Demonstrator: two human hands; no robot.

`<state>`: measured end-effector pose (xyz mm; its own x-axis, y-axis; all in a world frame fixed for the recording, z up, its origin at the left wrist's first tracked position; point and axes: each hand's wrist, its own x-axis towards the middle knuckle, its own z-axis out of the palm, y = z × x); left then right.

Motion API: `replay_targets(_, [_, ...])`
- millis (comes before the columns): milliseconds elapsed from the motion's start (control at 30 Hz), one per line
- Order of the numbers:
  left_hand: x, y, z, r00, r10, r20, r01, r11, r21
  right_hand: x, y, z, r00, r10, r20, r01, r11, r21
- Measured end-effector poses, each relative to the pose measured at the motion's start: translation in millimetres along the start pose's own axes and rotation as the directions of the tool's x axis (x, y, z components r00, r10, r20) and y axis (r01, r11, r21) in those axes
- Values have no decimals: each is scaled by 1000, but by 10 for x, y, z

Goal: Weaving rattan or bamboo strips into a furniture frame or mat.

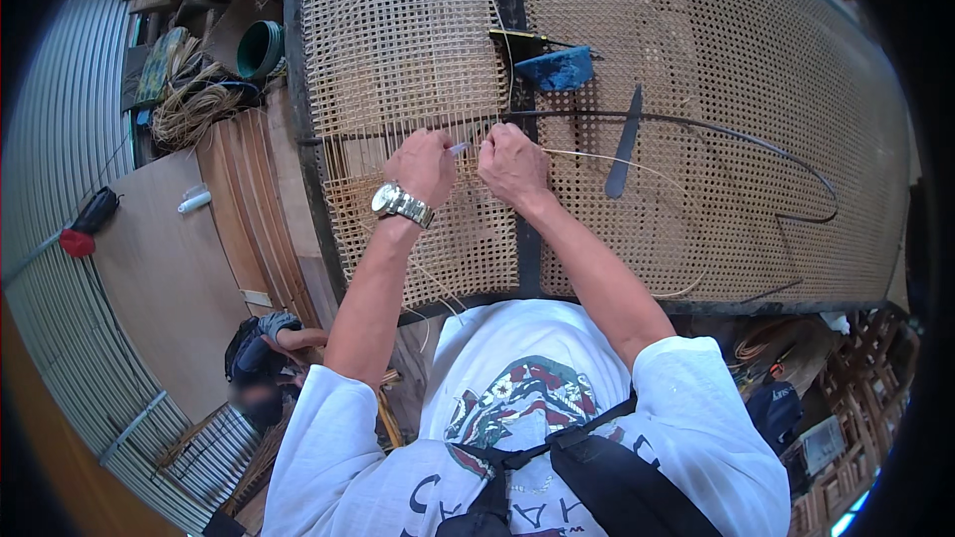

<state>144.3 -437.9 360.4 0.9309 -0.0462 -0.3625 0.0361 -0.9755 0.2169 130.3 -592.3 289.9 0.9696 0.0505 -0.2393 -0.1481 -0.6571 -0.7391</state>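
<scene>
A large woven cane panel [617,30] with a dark frame lies in front of me, with both hands over its left section. My left hand [423,167], wearing a metal watch [402,205], is closed at the weave. A small whitish piece [459,149] shows by its thumb; I cannot make out what it is. Close beside it, my right hand [512,161] is pinched on a thin cane strand [602,156] that curves away to the right. Just beyond my fingers, a thin dark rod [373,130] crosses the loose vertical strands.
On the panel's right section lie a flat dark blade [625,144], a blue block-like object [555,70] and a long bent dark rod [786,154]. Coiled cane [194,104] and a green container [261,48] stand left. Another person [264,358] is at lower left.
</scene>
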Motion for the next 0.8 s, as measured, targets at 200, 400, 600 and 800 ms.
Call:
replay_targets(200, [-13,-2,78,999,5,-54,-4,1000,14,27,36,29,999,-37,7,37,998,46])
replay_targets(400, [-47,14,51,996,-73,-58,73,997,-2,-14,85,-10,1000,-4,31,0,987,158])
replay_targets(600, [-40,94,46,997,-79,-20,80,994,69,2,58,-44,998,11,57,-19,991,136])
replay_targets(800, [47,185,53,996,-72,57,54,959,277,-27,54,-45,999,11,43,-17,992,123])
